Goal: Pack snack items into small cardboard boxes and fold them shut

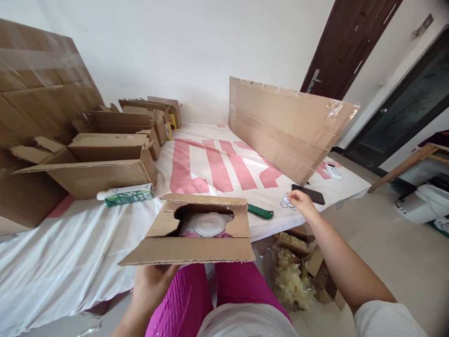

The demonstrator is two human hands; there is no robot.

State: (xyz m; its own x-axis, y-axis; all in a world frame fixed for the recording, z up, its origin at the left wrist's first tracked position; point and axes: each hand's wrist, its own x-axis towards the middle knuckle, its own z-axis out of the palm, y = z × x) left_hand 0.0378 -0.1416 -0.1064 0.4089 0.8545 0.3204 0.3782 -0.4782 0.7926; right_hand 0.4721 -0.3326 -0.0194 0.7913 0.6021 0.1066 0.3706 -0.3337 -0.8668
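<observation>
Above the near edge of the table [105, 248], a cardboard box [196, 250] is clasped from below by the left hand [152, 283]; the right hand [300, 204] is pinched beside small stickers [284, 204], any held item indiscernible.

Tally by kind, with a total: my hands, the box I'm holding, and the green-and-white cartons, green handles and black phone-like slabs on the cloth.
Hands: 2, left hand and right hand
Held box: 1
Green-and-white carton: 1
Green handle: 1
Black phone-like slab: 1
Total: 6
</observation>
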